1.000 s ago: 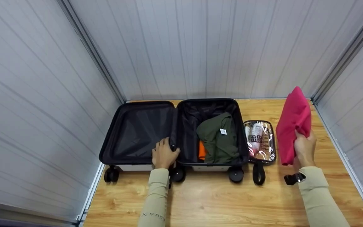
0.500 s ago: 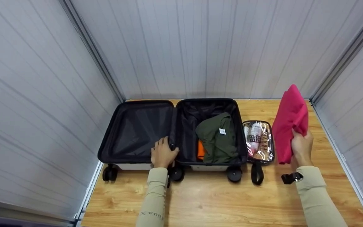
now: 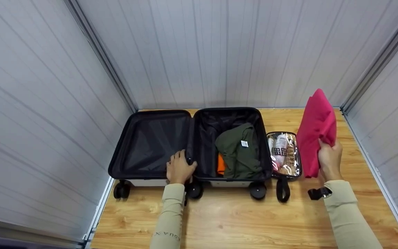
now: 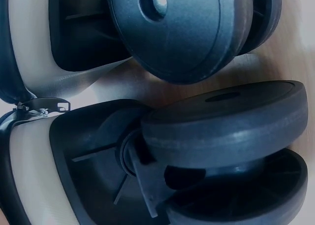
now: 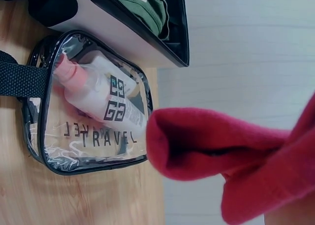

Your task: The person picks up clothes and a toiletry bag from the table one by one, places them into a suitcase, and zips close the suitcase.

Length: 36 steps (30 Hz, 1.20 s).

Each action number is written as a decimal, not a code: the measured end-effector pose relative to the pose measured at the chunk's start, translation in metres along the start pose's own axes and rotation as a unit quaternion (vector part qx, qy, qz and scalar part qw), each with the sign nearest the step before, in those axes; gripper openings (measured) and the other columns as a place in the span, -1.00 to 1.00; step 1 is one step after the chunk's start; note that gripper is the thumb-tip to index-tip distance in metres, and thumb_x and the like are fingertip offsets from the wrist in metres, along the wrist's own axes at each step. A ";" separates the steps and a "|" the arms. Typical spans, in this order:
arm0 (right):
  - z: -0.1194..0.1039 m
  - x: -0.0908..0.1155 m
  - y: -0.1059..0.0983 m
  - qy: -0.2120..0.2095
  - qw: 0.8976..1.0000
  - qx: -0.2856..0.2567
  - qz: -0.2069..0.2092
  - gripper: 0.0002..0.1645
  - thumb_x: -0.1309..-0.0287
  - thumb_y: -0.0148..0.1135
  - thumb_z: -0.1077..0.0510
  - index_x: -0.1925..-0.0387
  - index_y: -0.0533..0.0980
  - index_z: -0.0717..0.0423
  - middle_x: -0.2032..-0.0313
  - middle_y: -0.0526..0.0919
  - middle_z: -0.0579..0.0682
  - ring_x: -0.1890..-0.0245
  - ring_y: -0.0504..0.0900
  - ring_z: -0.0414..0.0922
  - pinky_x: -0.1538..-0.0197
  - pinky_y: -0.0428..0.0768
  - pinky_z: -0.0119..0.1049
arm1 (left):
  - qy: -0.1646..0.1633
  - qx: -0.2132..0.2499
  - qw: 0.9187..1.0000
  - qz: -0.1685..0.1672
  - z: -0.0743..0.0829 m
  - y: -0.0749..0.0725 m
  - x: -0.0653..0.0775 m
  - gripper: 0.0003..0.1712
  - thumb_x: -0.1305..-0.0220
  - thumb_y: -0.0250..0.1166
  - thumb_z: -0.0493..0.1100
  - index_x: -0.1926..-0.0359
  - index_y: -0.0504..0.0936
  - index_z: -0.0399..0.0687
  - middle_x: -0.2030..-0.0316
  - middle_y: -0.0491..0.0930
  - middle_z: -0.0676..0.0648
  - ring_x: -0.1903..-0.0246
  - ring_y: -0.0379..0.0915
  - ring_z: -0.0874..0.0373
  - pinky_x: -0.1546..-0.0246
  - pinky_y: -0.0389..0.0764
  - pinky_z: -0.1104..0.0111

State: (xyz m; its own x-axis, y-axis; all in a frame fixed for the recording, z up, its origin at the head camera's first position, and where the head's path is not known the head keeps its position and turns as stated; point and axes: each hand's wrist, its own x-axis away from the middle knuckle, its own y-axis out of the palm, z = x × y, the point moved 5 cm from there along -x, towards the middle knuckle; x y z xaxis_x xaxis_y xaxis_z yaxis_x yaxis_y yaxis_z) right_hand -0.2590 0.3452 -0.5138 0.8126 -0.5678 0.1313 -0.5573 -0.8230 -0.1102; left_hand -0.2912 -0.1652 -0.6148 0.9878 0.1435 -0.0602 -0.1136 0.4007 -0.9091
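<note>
One pink cloth (image 3: 314,133) right of the suitcase (image 3: 150,145), slightly nearer than a second earlier.
Right grip (image 3: 330,159) pinches it; left grip (image 3: 180,169) touches suitcase, closure unclear. Suitcase contains green garment (image 3: 238,152); pouch (image 5: 59,148) alongside, bottles (image 5: 98,99).

Pink cloth (image 3: 313,133), apparently folded, held right of a black-lined suitcase (image 3: 150,145) lying open

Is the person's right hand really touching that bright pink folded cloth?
Touching. The head view shows it: the right hand grips the bright pink folded cloth, with the thumb lying against its right side.
</note>
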 end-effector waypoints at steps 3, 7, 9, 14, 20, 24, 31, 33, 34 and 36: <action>-0.002 0.001 0.002 0.000 1.000 -0.009 -0.002 -0.67 -0.32 0.08 0.15 -0.10 0.48 -0.01 0.22 0.51 -0.28 0.16 0.44 -0.33 -0.02 0.34 -0.46 | -0.001 -0.004 1.000 -0.004 0.000 -0.001 0.000 -0.16 -0.13 0.25 0.27 -0.37 0.32 0.03 -0.30 0.38 -0.13 -0.29 0.26 -0.12 -0.24 0.27 -0.13; -0.004 0.001 0.005 0.008 0.999 -0.032 -0.005 -0.67 -0.31 0.10 0.18 -0.09 0.48 -0.01 0.22 0.51 -0.27 0.18 0.45 -0.34 0.01 0.37 -0.49 | -0.001 -0.007 1.000 -0.004 0.001 -0.001 0.000 -0.15 -0.12 0.24 0.28 -0.37 0.32 0.03 -0.30 0.38 -0.13 -0.29 0.26 -0.12 -0.24 0.27 -0.12; -0.004 0.001 0.006 0.010 0.999 -0.041 -0.006 -0.70 -0.29 0.12 0.18 -0.05 0.48 -0.04 0.23 0.51 -0.28 0.19 0.46 -0.34 0.03 0.38 -0.50 | -0.002 -0.007 1.000 -0.003 0.000 -0.001 0.000 -0.15 -0.12 0.24 0.29 -0.37 0.32 0.04 -0.29 0.38 -0.13 -0.28 0.27 -0.12 -0.24 0.27 -0.12; -0.005 0.003 0.009 0.009 0.998 -0.064 -0.008 -0.75 -0.28 0.14 0.20 0.02 0.51 -0.04 0.24 0.53 -0.24 0.21 0.48 -0.31 0.08 0.41 -0.53 | 0.001 0.000 1.000 -0.003 0.000 0.000 0.000 -0.15 -0.13 0.24 0.28 -0.37 0.31 0.03 -0.31 0.37 -0.13 -0.30 0.25 -0.12 -0.25 0.26 -0.13; -0.007 0.004 0.012 -0.017 0.999 -0.042 0.002 -0.73 -0.26 0.11 0.27 0.05 0.57 0.00 0.29 0.57 -0.28 0.22 0.48 -0.33 0.08 0.39 -0.52 | 0.003 0.012 1.000 -0.008 -0.001 0.001 -0.001 -0.14 -0.13 0.24 0.27 -0.39 0.29 0.03 -0.33 0.33 -0.13 -0.32 0.21 -0.13 -0.28 0.20 -0.17; -0.008 0.004 0.013 -0.021 0.999 -0.029 0.004 -0.73 -0.25 0.10 0.28 0.07 0.58 -0.02 0.31 0.56 -0.31 0.23 0.47 -0.34 0.08 0.39 -0.51 | 0.002 0.014 1.000 -0.009 -0.001 0.002 -0.001 -0.14 -0.13 0.25 0.27 -0.39 0.29 0.03 -0.33 0.32 -0.14 -0.33 0.19 -0.13 -0.29 0.19 -0.18; -0.009 0.006 0.016 -0.020 0.999 -0.028 -0.012 -0.72 -0.28 0.08 0.26 0.01 0.53 -0.01 0.27 0.55 -0.31 0.20 0.49 -0.34 0.05 0.40 -0.52 | 0.001 0.009 1.000 -0.004 -0.001 0.002 -0.001 -0.14 -0.11 0.25 0.27 -0.37 0.31 0.02 -0.33 0.32 -0.16 -0.33 0.19 -0.14 -0.27 0.21 -0.17; -0.010 0.007 0.017 -0.021 0.999 -0.035 -0.013 -0.71 -0.28 0.08 0.26 0.00 0.53 0.00 0.25 0.55 -0.30 0.18 0.48 -0.34 0.04 0.39 -0.51 | 0.001 0.010 1.000 -0.002 -0.001 0.002 -0.001 -0.14 -0.11 0.26 0.27 -0.37 0.32 0.02 -0.32 0.33 -0.16 -0.33 0.19 -0.14 -0.27 0.20 -0.17; -0.011 0.007 0.018 -0.020 0.999 -0.038 -0.014 -0.71 -0.28 0.08 0.26 0.00 0.53 0.00 0.25 0.55 -0.29 0.18 0.48 -0.34 0.04 0.39 -0.51 | 0.000 0.010 1.000 -0.002 -0.001 0.001 -0.001 -0.14 -0.11 0.26 0.27 -0.37 0.32 0.02 -0.33 0.32 -0.16 -0.33 0.19 -0.14 -0.27 0.20 -0.17; -0.011 0.008 0.019 -0.019 0.999 -0.038 -0.012 -0.71 -0.28 0.08 0.25 -0.01 0.52 0.00 0.24 0.54 -0.29 0.18 0.48 -0.34 0.03 0.39 -0.52 | -0.001 0.012 1.000 -0.003 -0.001 0.001 -0.001 -0.14 -0.10 0.26 0.27 -0.37 0.32 0.02 -0.33 0.32 -0.16 -0.34 0.18 -0.14 -0.28 0.19 -0.17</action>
State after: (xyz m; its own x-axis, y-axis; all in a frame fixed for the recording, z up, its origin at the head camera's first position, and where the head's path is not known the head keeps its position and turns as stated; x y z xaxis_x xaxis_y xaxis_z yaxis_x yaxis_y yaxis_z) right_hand -0.2645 0.3250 -0.5037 0.8314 -0.5475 0.0945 -0.5471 -0.8364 -0.0327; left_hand -0.2927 -0.1655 -0.6159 0.9883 0.1427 -0.0541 -0.1104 0.4236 -0.8991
